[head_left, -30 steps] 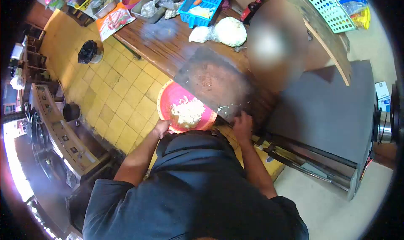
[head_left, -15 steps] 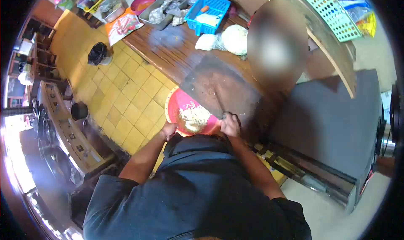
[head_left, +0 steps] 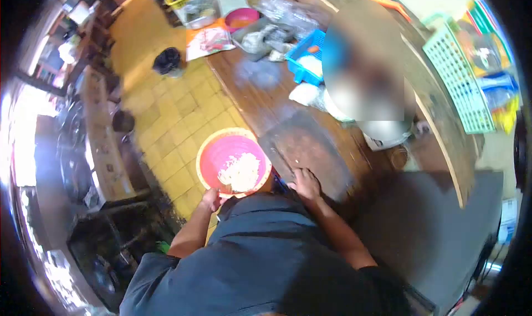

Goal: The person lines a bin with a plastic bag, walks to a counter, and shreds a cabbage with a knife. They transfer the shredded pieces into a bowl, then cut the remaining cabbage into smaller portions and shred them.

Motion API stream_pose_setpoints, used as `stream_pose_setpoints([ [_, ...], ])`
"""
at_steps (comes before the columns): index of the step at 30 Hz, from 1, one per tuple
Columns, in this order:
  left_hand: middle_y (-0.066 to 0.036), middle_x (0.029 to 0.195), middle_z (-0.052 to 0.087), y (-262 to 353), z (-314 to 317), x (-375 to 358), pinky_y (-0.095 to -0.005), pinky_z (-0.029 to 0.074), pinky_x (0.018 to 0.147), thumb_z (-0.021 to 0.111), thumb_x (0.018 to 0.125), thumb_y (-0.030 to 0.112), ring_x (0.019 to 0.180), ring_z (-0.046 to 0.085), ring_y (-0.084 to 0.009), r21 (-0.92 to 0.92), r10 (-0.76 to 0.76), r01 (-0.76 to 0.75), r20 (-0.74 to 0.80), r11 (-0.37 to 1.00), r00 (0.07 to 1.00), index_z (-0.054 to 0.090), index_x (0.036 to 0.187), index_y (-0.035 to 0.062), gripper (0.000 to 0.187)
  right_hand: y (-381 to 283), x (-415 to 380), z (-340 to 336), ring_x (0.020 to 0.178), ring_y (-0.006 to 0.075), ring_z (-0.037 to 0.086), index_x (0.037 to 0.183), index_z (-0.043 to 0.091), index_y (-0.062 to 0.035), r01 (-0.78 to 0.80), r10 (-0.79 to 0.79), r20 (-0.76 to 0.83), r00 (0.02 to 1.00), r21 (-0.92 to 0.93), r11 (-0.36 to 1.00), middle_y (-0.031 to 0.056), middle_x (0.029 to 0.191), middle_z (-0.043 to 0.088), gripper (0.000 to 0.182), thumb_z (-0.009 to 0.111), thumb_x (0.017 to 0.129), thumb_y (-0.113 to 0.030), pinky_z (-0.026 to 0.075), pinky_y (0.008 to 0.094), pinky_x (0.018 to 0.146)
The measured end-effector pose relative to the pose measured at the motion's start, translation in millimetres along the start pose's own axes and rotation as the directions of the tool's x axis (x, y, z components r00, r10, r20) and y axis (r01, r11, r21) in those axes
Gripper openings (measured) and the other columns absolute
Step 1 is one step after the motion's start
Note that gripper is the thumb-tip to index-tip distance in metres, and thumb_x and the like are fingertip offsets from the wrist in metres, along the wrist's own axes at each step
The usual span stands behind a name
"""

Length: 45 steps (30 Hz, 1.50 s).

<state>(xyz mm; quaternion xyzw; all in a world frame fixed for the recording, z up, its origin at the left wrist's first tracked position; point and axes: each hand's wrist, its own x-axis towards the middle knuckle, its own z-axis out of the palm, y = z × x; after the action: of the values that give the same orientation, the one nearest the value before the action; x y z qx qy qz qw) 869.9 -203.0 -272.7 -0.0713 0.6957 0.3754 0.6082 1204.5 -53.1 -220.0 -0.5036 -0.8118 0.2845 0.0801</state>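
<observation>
Two bare hands at a wooden table (head_left: 230,75), with a basin of pale shreds and a dark cutting board.
From left to right: the left hand (head_left: 210,200) is closed on the near rim of a pink basin (head_left: 220,147), which sits just outside the table's left edge, close to the board's left corner. Pale shreds (head_left: 242,172), probably cabbage, lie heaped in it; a firm rim grip and a level basin should keep them from spilling. The cutting board (head_left: 310,144) lies along that edge, a few crumbs on top. The right hand (head_left: 305,185) rests at its near edge; whether it grips anything cannot be told. Keeping the basin tight under the board's edge would best catch loose bits.
</observation>
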Motion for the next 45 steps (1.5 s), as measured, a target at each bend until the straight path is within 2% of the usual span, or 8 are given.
stream_pose_setpoints([
  [5, -0.004, 0.104, 0.063, 8, -54, -21, -0.0258, 0.054, 0.069, 0.042, 0.091, 0.015, 0.090, 0.062, -0.0167, -0.447, 0.091, -0.102, -0.045, 0.888, 0.995, 0.053, 0.114, 0.0095, 0.027, 13, 12, -3, 0.102, 0.0400, 0.053, 0.109, 0.047, -0.0049, -0.057, 0.055, 0.086, 0.995, 0.021, 0.998, 0.0216, 0.104, 0.055, 0.048, 0.072, 0.073, -0.025, 0.044, 0.0495, 0.084],
  [22, -0.009, 0.104, 0.062, 248, 106, 8, -0.0281, 0.059, 0.072, 0.052, 0.095, 0.031, 0.089, 0.063, -0.0178, -0.158, 0.239, -0.187, 0.442, 0.970, 0.865, 0.051, 0.117, 0.0038, 0.035, 23, 22, 6, 0.096, 0.0425, 0.052, 0.112, 0.049, 0.0015, -0.367, 0.369, -0.352, 0.860, 0.076, 0.927, 0.0251, 0.104, 0.053, 0.056, 0.072, 0.076, -0.034, 0.043, 0.0510, 0.083],
  [24, -0.013, 0.114, 0.058, 244, 99, 11, -0.0309, 0.059, 0.073, 0.053, 0.095, 0.032, 0.098, 0.063, -0.0216, -0.060, 0.216, -0.218, 0.533, 0.974, 0.818, 0.046, 0.124, 0.0048, 0.040, 22, 29, 9, 0.089, 0.0372, 0.053, 0.105, 0.053, 0.0010, -0.353, 0.352, -0.629, 0.694, 0.129, 0.927, 0.0203, 0.097, 0.055, 0.048, 0.072, 0.075, -0.032, 0.045, 0.0447, 0.079],
  [29, -0.021, 0.133, 0.045, 221, 50, 29, -0.0442, 0.054, 0.087, 0.058, 0.092, 0.029, 0.112, 0.057, -0.0303, 0.034, 0.102, -0.173, 0.687, 0.984, 0.719, 0.022, 0.144, 0.0104, 0.066, 85, 100, -34, 0.094, 0.0236, 0.052, 0.118, 0.044, 0.0016, -0.231, 0.577, -0.681, 0.451, 0.535, 0.813, 0.0146, 0.104, 0.054, 0.055, 0.066, 0.085, -0.037, 0.044, 0.0369, 0.084],
  [36, -0.015, 0.124, 0.054, 152, -34, 39, -0.0418, 0.051, 0.079, 0.071, 0.084, 0.026, 0.101, 0.060, -0.0232, 0.401, 0.144, -0.188, 0.137, 0.897, 0.980, 0.024, 0.145, 0.0125, 0.078, 156, 208, -165, 0.116, 0.0240, 0.049, 0.136, 0.035, 0.0008, -0.404, 0.828, -0.177, 0.532, 0.806, 0.432, 0.0151, 0.132, 0.047, 0.086, 0.072, 0.075, -0.049, 0.042, 0.0342, 0.094],
  [40, -0.012, 0.113, 0.058, 54, -129, 31, -0.0427, 0.049, 0.072, 0.073, 0.081, 0.029, 0.093, 0.059, -0.0245, 0.312, 0.073, -0.023, -0.148, 0.950, 0.986, 0.027, 0.144, 0.0123, 0.079, 195, 229, -158, 0.103, 0.0241, 0.062, 0.128, 0.050, -0.0051, -0.344, 0.494, 0.222, 0.840, 0.924, 0.169, 0.0127, 0.121, 0.059, 0.064, 0.067, 0.082, -0.046, 0.050, 0.0373, 0.088],
  [42, -0.016, 0.114, 0.057, -38, -225, 71, -0.0430, 0.050, 0.076, 0.071, 0.082, 0.031, 0.097, 0.058, -0.0272, -0.080, -0.116, 0.120, 0.051, 0.989, 0.992, 0.027, 0.143, 0.0132, 0.077, 179, 232, -165, 0.092, 0.0213, 0.065, 0.125, 0.054, -0.0053, -0.293, 0.352, 0.275, 0.895, 0.956, -0.004, 0.0106, 0.108, 0.065, 0.057, 0.067, 0.083, -0.041, 0.053, 0.0374, 0.080],
  [45, -0.014, 0.109, 0.060, -103, -228, 29, -0.0416, 0.050, 0.074, 0.068, 0.083, 0.025, 0.092, 0.059, -0.0255, 0.177, -0.017, 0.003, 0.075, 0.984, 0.997, 0.036, 0.134, 0.0114, 0.062, 179, 231, -166, 0.086, 0.0230, 0.067, 0.120, 0.057, -0.0033, -0.341, 0.436, 0.316, 0.842, 0.940, -0.022, 0.0109, 0.102, 0.067, 0.057, 0.073, 0.077, -0.037, 0.053, 0.0361, 0.079],
])
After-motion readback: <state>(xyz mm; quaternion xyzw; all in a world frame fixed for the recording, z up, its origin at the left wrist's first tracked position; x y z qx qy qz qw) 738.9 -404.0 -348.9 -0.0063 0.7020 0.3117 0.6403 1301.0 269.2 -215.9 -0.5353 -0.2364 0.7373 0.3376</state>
